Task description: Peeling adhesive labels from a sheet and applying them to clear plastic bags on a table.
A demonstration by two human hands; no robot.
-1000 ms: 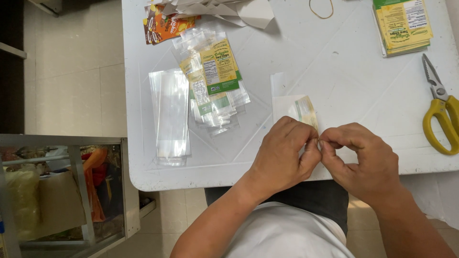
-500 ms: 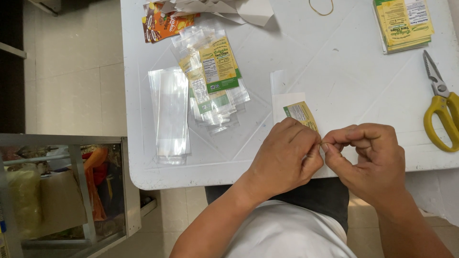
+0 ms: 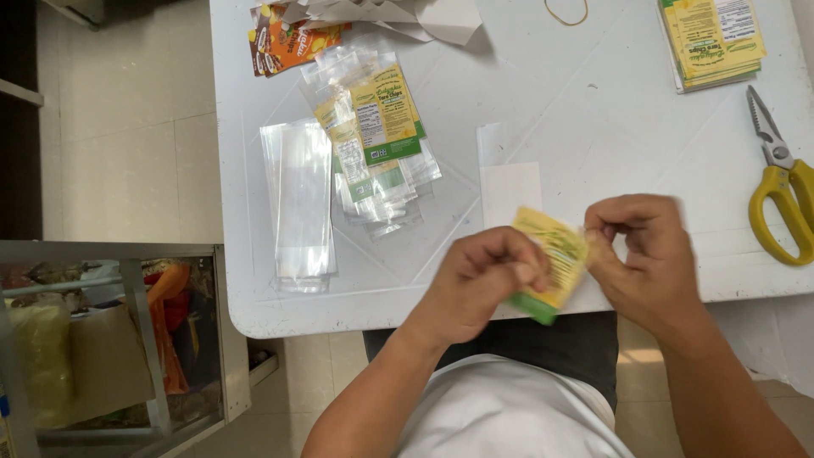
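Note:
Both my hands hold a small yellow and green printed label just above the near edge of the white table. My left hand grips its lower left side with curled fingers. My right hand pinches its right edge. The label is tilted and blurred. A white backing strip lies on the table just beyond my hands.
A pile of clear bags with yellow labels and a stack of empty clear bags lie to the left. Yellow-handled scissors rest at the right edge. A stack of yellow labels, a rubber band and orange packets sit further back.
My hands have lifted slightly and moved apart, and the yellow label, earlier mostly covered by my fingers, is now held out in plain view between them.

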